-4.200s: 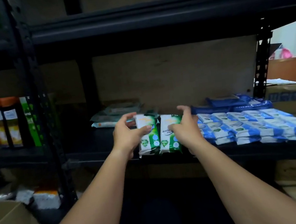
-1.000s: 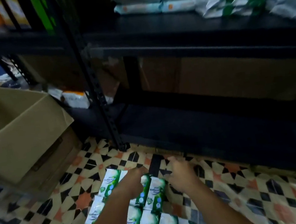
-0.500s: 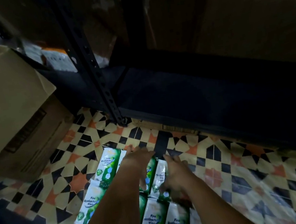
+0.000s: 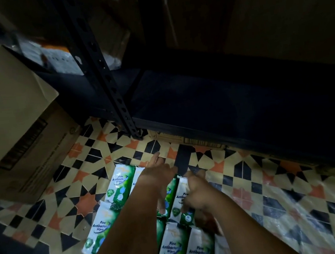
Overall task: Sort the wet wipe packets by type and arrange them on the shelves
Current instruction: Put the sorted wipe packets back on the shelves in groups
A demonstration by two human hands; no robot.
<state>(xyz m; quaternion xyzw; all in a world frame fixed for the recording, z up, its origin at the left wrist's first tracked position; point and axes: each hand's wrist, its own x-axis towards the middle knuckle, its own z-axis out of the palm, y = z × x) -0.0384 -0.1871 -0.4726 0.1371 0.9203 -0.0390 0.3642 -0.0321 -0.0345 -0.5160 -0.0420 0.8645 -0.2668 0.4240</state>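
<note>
Several green-and-white pine antibacterial wet wipe packets lie in rows on the patterned floor in front of the black shelf unit. My left hand lies over the middle of the rows, fingers stretched forward and thumb pointing back along a green packet. My right hand is beside it, fingers curled round the edge of a white-topped packet. More packets lie nearer to me, partly hidden by my forearms.
The bottom shelf board is dark and bare just beyond the packets. A perforated black upright stands at its left corner. A large open cardboard box sits on the floor to the left. White packages lie behind the upright.
I have turned down from the upper shelf to the floor. Over the last second both hands settled on the packets, and my right hand closed on one.
</note>
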